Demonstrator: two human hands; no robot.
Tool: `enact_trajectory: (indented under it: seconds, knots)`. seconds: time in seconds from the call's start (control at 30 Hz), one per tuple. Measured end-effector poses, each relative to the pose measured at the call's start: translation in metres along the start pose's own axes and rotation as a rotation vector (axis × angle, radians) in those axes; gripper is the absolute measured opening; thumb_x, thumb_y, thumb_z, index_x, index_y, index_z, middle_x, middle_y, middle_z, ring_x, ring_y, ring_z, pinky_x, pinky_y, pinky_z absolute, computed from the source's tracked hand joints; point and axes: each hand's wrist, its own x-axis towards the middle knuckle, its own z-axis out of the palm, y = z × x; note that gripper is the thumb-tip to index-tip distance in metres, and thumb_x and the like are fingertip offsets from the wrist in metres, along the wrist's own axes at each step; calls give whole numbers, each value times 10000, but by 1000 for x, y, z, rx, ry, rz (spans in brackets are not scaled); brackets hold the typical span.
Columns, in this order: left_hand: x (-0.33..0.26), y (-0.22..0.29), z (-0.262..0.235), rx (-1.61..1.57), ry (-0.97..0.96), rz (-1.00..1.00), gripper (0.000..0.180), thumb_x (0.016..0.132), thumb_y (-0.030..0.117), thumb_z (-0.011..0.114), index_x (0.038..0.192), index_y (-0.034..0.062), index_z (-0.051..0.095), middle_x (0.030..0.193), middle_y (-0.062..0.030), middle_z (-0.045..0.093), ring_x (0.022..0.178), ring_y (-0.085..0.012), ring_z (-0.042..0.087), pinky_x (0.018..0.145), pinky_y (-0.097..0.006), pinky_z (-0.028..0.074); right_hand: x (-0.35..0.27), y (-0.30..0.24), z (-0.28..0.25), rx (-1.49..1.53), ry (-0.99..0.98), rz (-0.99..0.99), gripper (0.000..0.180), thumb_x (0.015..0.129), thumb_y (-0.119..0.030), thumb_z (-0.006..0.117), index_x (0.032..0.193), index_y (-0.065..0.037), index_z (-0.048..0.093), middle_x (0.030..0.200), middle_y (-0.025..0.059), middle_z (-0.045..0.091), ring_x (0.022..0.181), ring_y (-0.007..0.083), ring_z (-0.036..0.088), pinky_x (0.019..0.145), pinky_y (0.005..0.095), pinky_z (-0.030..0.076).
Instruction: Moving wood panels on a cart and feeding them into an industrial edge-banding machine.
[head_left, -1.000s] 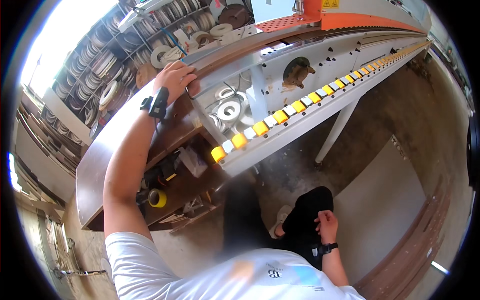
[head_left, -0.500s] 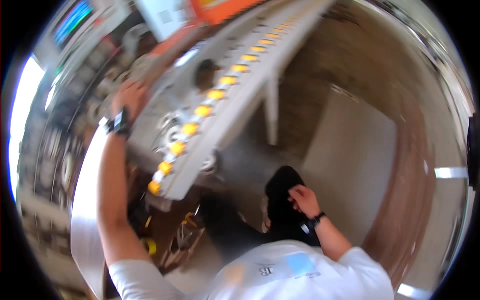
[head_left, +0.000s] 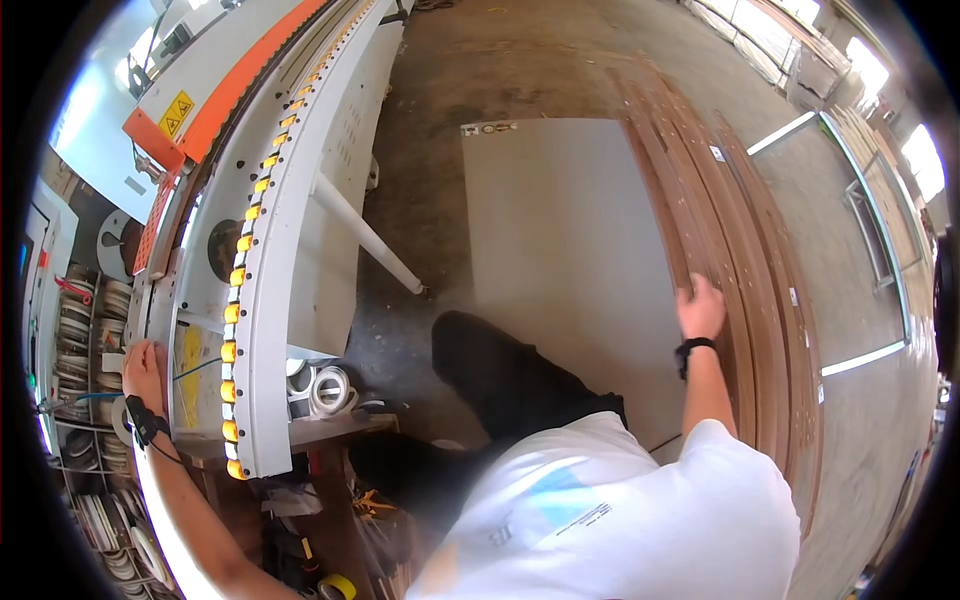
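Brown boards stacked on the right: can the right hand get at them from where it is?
Probably yes. The right hand is already at the near edge of the brown boards, seemingly touching, with nothing between them; the grey panel lies beside them.

Rolls of edge tape [head_left: 328, 388] under the bench; concrete floor [head_left: 520, 60].
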Motion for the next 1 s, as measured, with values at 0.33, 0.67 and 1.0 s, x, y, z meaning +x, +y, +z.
enact_trajectory:
  seconds: [0.33, 0.67, 1.0]
  knots:
    - [-6, 13, -10, -4, -15, -11, 254, 1081, 187, 579, 1178, -8, 711, 1176, -204, 717, 1091, -412, 686, 955, -448, 540, -41, 108, -92, -379, -468, 558, 803, 763, -412, 868, 1456, -103, 604, 1459, 123, 604, 1333, 357, 598, 1073, 537, 543]
    - [-7, 27, -14, 35, -19, -21, 240, 1074, 187, 587, 1165, 10, 722, 1153, -192, 723, 1079, -409, 682, 947, -454, 541, -46, 90, -99, -357, -67, 365, 699, 694, -299, 921, 1342, -188, 683, 1317, 46, 663, 1231, 304, 627, 972, 508, 562]
    - [-6, 13, -3, -28, 33, 31, 247, 1084, 195, 575, 1151, 8, 723, 1129, -194, 724, 1027, -410, 689, 893, -467, 547, 40, -18, -229, -339, 433, 30, 782, 638, -191, 967, 1363, -288, 691, 1271, -73, 659, 1138, 235, 626, 934, 457, 534]
